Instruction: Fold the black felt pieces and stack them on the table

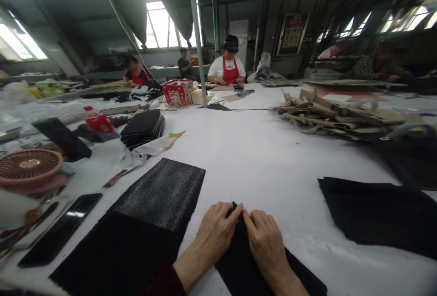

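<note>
A narrow piece of black fabric (pixel 241 264) lies on the white table (pixel 259 159) right in front of me. My left hand (pixel 216 232) and my right hand (pixel 264 239) rest side by side on its far end. The fingertips of both hands pinch the top edge of the fabric, and they almost touch each other. To the left lies a larger black fabric sheet (pixel 150 223), partly grey where the light falls on it. Another black fabric piece (pixel 382 214) lies flat at the right.
A phone (pixel 61 232) and a pink round fan (pixel 30 166) sit at the left edge. Further back are a stack of black pieces (pixel 143 127), a red bottle (pixel 99 122), a red box (pixel 177 92), a metal pole (pixel 198 36) and beige bags (pixel 334 116). Other people sit at the far end.
</note>
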Available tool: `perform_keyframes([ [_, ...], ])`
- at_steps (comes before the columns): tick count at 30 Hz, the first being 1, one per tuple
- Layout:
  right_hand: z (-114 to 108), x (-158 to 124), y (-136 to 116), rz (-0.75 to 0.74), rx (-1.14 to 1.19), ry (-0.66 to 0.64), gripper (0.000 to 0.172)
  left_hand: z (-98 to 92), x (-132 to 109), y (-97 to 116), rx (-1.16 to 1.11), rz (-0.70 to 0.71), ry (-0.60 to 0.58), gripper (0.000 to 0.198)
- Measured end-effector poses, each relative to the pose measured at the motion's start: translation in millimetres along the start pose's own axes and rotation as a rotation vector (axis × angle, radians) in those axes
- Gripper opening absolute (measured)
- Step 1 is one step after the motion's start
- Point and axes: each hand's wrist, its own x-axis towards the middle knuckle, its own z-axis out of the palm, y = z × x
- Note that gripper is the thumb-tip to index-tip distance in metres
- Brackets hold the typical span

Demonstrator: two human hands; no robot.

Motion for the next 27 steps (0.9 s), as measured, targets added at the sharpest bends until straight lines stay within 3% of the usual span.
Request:
perform_keyframes([
  [27, 6.1, -0.1, 0.5, -0.032, 0.088, 0.008, 0.03, 8.8, 2.4, -5.0, -0.03, -0.028, 0.029, 0.041],
])
